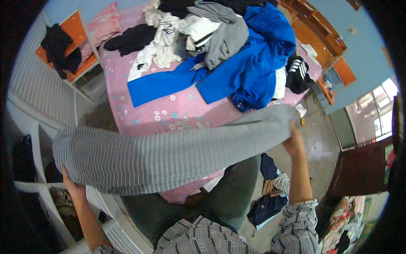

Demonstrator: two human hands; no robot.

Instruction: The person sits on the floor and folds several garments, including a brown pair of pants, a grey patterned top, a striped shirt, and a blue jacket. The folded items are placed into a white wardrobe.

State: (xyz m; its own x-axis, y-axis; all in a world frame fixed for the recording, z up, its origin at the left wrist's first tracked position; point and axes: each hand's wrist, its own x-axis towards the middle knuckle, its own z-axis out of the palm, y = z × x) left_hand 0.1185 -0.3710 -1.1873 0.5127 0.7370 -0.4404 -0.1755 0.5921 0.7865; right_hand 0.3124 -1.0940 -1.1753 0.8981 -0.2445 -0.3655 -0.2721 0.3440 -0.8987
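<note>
A long grey striped knit garment is stretched sideways in the air above my lap; its exact kind I cannot make out. My left hand grips its wide left end from below, the fingers mostly behind the cloth. At the narrower right end, my right hand is closed on the fabric. Beyond it on the bed lies a pile with a bright blue garment, a grey garment and a white printed garment. A black garment lies left of the pile.
The bed has a pink flowered cover. An orange chair with dark clothing stands at the left, above open white shelves. Several folded clothes lie on the floor at my right. A black striped item sits at the bed's right edge.
</note>
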